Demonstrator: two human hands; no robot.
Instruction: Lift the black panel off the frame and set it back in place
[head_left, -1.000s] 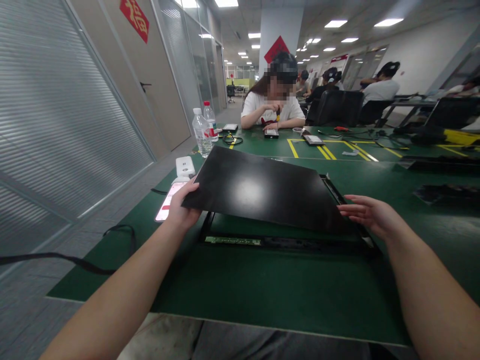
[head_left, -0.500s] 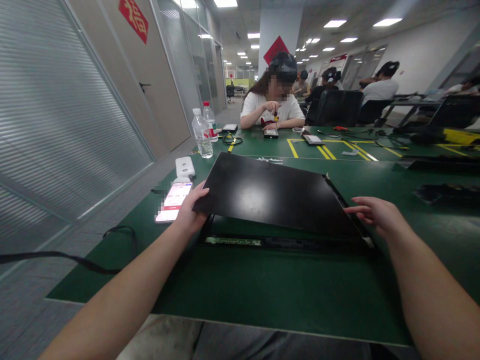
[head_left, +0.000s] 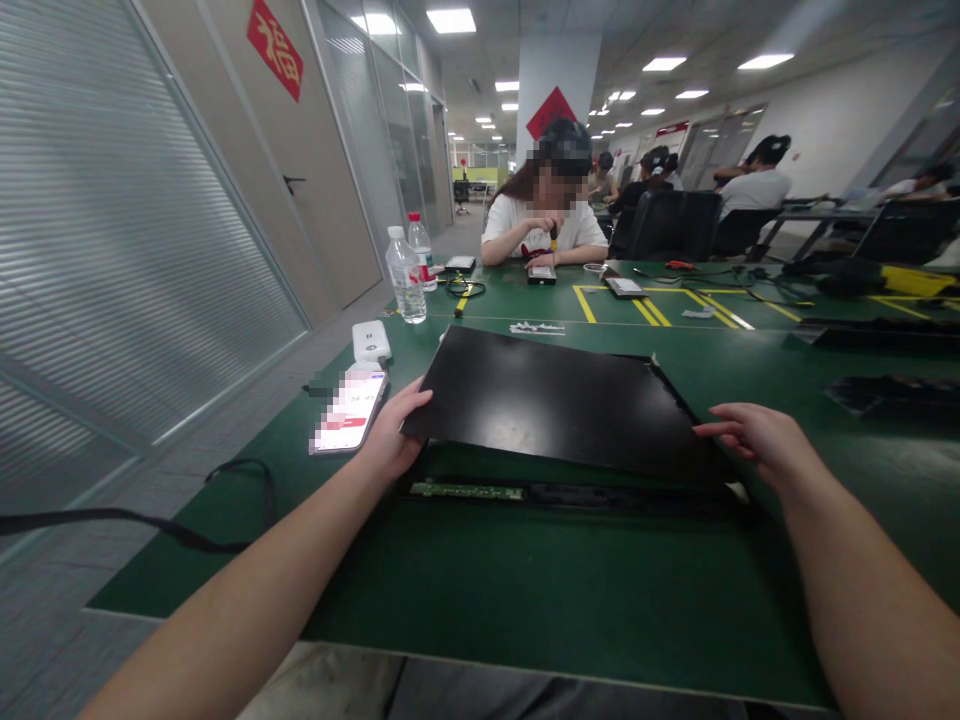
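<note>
Right now the left grip pinches the left edge of a black panel, close to its near corner, with the thumb laid over the top face and the other fingers mostly out of sight. From that grip the panel reaches rightward at a tilt, its left end raised and its right end lower, over a black frame. Just right of the left grip and closer to the front edge of the green counter, a circuit strip lies along the frame's near side. The right grip is loosely spread, fingers half bent, the forefinger pointing at the panel's right edge; whether it touches cannot be told. Below that grip, a pale tab shows at the frame's near right corner. On the outer side of the left grip lies a lit phone, with a white device beyond it. Farther out past the left grip stand a white-capped bottle and a red-capped bottle. Well beyond both grips, a person sits across the counter, one hand at a small drive, the other at a yellow tool.
</note>
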